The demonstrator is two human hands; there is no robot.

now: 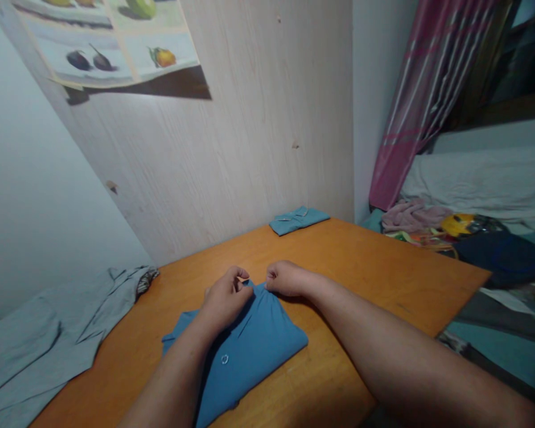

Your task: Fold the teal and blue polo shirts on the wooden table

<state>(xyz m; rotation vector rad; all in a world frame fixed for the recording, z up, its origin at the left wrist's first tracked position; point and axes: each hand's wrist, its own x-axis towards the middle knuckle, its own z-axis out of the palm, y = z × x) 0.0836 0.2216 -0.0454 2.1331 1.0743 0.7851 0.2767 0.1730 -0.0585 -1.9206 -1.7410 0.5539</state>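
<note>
A blue shirt lies partly folded on the orange-brown table in front of me, with a round ring-shaped fastener showing on its cloth. My left hand is closed at the far edge of the shirt, with cloth showing beside its thumb and fingertips. Just to the right, my right hand pinches the same far edge, and the cloth creases below its fingers. My left forearm hides part of the shirt's left side.
At the table's back edge, against the wood-grain panel, lies a folded blue-green garment. Grey cloth covers the left side. Beyond the right edge are a pink cloth, a dark blue item and a magenta curtain.
</note>
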